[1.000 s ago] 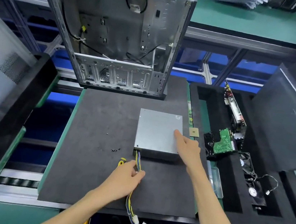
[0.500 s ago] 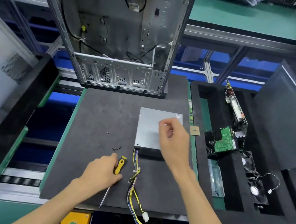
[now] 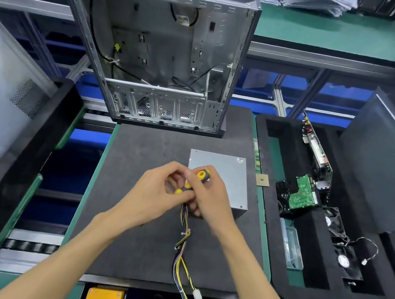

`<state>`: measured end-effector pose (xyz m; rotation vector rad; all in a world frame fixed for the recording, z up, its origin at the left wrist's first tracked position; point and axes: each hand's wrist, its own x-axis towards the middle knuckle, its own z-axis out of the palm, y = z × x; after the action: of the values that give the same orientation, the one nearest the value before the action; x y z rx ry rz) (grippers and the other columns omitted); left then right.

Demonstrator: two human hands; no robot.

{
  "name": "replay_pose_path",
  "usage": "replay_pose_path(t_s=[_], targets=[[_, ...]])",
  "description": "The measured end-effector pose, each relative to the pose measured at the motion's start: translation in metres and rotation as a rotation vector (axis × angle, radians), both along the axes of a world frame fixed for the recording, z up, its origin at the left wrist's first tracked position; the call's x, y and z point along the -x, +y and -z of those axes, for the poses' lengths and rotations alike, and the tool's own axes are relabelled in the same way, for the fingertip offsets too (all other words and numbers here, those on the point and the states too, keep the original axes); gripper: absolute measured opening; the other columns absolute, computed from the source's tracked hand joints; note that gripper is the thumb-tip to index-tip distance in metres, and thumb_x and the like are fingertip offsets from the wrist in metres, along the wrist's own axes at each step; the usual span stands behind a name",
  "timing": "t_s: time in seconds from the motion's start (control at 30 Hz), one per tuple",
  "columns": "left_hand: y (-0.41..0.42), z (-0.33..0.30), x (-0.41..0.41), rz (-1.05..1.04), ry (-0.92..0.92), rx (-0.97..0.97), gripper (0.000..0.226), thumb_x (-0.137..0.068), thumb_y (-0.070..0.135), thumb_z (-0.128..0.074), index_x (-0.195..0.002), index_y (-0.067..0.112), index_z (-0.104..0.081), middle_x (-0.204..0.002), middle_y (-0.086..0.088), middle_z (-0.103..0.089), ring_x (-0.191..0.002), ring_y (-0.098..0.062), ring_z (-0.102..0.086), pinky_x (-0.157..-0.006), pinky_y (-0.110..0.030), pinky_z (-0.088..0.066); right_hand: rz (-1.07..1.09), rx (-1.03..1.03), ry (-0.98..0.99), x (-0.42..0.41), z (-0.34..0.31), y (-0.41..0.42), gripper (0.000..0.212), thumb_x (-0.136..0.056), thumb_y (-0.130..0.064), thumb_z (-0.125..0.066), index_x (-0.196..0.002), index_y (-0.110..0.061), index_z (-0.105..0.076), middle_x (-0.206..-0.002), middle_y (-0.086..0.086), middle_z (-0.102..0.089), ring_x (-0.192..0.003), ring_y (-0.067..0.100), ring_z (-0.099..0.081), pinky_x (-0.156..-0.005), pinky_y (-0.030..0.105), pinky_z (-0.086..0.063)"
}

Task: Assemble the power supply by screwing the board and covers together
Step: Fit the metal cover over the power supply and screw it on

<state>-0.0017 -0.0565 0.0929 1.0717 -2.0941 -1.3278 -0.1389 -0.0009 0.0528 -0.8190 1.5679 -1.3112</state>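
The left hand (image 3: 153, 193) curls its fingers round the lower handle of the screwdriver (image 3: 193, 182); the right hand (image 3: 206, 195) pinches its top. Both hover over the near-left corner of the supply (image 3: 223, 175), which lies flat on the mat (image 3: 140, 157). It looks heavy, stiff and smooth, so it is best gripped by its sides. Its limp cable (image 3: 183, 255) trails toward the person. The case (image 3: 159, 51) stands behind, the tray (image 3: 274, 184) to the right.

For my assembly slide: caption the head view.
Both hands, left hand and right hand, grip a yellow-handled screwdriver above the grey power supply on the black mat.
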Motion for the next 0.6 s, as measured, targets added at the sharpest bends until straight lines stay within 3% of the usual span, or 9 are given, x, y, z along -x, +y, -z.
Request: replay_pose_path(t_s=[0.13,0.2,0.27,0.37,0.47,0.6], targets=[[-0.028,0.010,-0.011,-0.126,0.189,-0.130,0.013,-0.098,0.007,-0.061,-0.106,0.014,-0.068,-0.082,-0.010,-0.074,-0.071,-0.021,-0.071,-0.064,-0.027,-0.058,0.319,-0.004,-0.374,0.038,-0.002,-0.002,0.021,-0.102,-0.023,-0.060,-0.088,-0.017,-0.046,-0.061,0.003,-0.061,-0.040,0.010,-0.038,-0.036,0.018,-0.023],[-0.044,0.031,-0.024,-0.210,0.067,-0.125,0.018,-0.096,-0.001,-0.059,-0.098,0.014,-0.069,-0.078,-0.012,-0.073,-0.068,-0.023,-0.070,-0.063,-0.030,-0.059,0.439,0.039,-0.567,0.061,0.000,-0.001,0.022,-0.103,-0.020,-0.058,-0.085,-0.016,-0.045,-0.060,-0.001,-0.061,-0.042,0.009,-0.037,-0.036,0.019,-0.021],[-0.053,0.059,-0.037,-0.240,-0.168,-0.109,0.018,-0.091,-0.001,-0.062,-0.089,0.015,-0.070,-0.075,-0.012,-0.072,-0.068,-0.028,-0.069,-0.069,-0.036,-0.060,0.476,0.054,-0.649,0.076,0.003,-0.002,0.024,-0.103,-0.020,-0.058,-0.084,-0.016,-0.045,-0.061,-0.001,-0.060,-0.044,0.008,-0.037,-0.036,0.019,-0.022],[-0.047,0.099,-0.052,-0.186,-0.394,-0.075,0.019,-0.086,0.006,-0.073,-0.080,0.023,-0.068,-0.070,-0.001,-0.072,-0.065,-0.018,-0.066,-0.070,-0.027,-0.055,0.477,0.078,-0.699,0.082,0.012,-0.004,0.021,-0.104,-0.020,-0.058,-0.086,-0.016,-0.047,-0.063,0.000,-0.061,-0.046,0.008,-0.039,-0.038,0.019,-0.023],[-0.038,0.120,-0.058,-0.147,-0.437,-0.026,0.021,-0.083,0.013,-0.078,-0.077,0.029,-0.066,-0.069,0.008,-0.068,-0.059,-0.007,-0.058,-0.064,-0.018,-0.047,0.469,0.098,-0.634,0.078,0.019,-0.008,0.025,-0.104,-0.019,-0.059,-0.083,-0.015,-0.045,-0.062,0.003,-0.064,-0.045,0.009,-0.041,-0.037,0.020,-0.026],[-0.033,0.128,-0.053,-0.149,-0.523,0.079,0.015,-0.083,0.025,-0.076,-0.079,0.032,-0.064,-0.076,0.014,-0.064,-0.070,-0.007,-0.060,-0.068,-0.028,-0.049,0.429,0.119,-0.477,0.073,0.027,-0.007,0.025,-0.103,-0.022,-0.060,-0.085,-0.016,-0.044,-0.063,0.005,-0.065,-0.048,0.013,-0.045,-0.038,0.021,-0.026]])
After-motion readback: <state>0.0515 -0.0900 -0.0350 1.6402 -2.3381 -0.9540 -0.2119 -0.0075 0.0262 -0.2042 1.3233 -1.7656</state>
